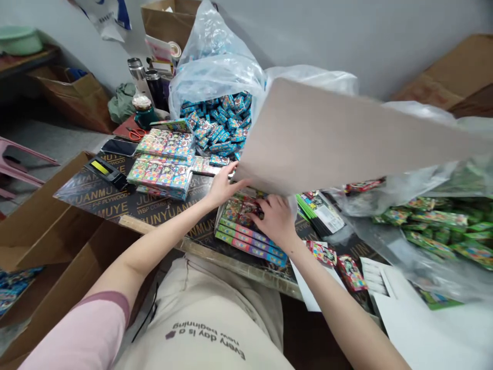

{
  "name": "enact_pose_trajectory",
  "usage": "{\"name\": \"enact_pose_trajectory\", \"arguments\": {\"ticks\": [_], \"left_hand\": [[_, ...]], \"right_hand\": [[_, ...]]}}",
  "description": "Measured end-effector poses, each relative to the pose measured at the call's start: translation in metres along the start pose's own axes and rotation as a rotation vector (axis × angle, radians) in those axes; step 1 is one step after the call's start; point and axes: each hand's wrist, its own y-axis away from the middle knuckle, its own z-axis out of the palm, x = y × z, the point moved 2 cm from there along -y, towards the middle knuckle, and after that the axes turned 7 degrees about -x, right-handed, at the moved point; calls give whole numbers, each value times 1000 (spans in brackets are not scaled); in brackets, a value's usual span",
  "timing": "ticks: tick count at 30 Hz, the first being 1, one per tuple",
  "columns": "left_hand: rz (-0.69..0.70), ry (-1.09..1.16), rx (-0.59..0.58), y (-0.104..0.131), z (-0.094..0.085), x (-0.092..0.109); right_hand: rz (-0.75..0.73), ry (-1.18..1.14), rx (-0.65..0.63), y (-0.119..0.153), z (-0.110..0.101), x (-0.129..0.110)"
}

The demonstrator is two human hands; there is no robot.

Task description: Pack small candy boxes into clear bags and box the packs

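Observation:
My left hand (pixel 225 186) is closed at the lower left corner of a large grey cardboard sheet (pixel 319 139), thumb on its near face. Tilted up, the sheet blocks part of the bench behind it. My right hand (pixel 278 218) lies with fingers apart and bent over small colourful packets (pixel 236 209) on top of a stack of flat printed boxes (pixel 246 240). Green, pink and blue edges show on the stack. To the left stand piles of wrapped packet sheets (pixel 159 172).
A clear bag (pixel 215 77) of small blue packets (pixel 223 123) stands behind. A tape dispenser (pixel 106 172), phone (pixel 118 147), orange scissors (pixel 136 134) and flasks (pixel 154 82) are at left. Green packets (pixel 442 226) lie right, red packets (pixel 351 272) nearer. An open carton (pixel 50 205) stands front left.

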Motion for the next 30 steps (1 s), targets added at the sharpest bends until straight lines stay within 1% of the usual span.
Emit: {"name": "enact_pose_trajectory", "arguments": {"ticks": [2, 4, 5, 7, 8, 9, 11, 15, 17, 20, 24, 25, 27, 29, 30], "left_hand": [[86, -187, -43, 29, -6, 8], [145, -397, -119, 60, -7, 16], [180, -502, -194, 73, -5, 20], [240, -684, -391, 95, 3, 25], [252, -759, -485, 102, 7, 25], [250, -827, -553, 107, 12, 25], [236, -936, -610, 110, 21, 25], [311, -1035, -610, 111, 30, 24], [311, -1025, -617, 112, 29, 22], [268, -935, -657, 110, 25, 19], [287, -910, -603, 97, 24, 20], [300, -915, -608, 93, 26, 22], [309, -920, -656, 85, 29, 24], [289, -922, -689, 77, 31, 26], [280, -921, -687, 73, 31, 27]], "right_hand": [[6, -87, -101, -9, 2, 7], [31, -200, -198, -21, 4, 15], [54, -239, -228, -27, 4, 18], [87, -252, -300, -41, 5, 23], [91, -240, -347, -48, 6, 24], [89, -224, -399, -55, 6, 25], [71, -212, -501, -68, 7, 25], [53, -253, -607, -88, 3, 32], [39, -297, -656, -96, 0, 38], [-15, -385, -726, -103, -3, 45], [-107, -468, -749, -100, -5, 49], [-130, -484, -750, -98, -4, 49], [-161, -509, -752, -92, -1, 49], [-191, -540, -748, -88, 4, 48], [-206, -562, -738, -87, 6, 48]]}}
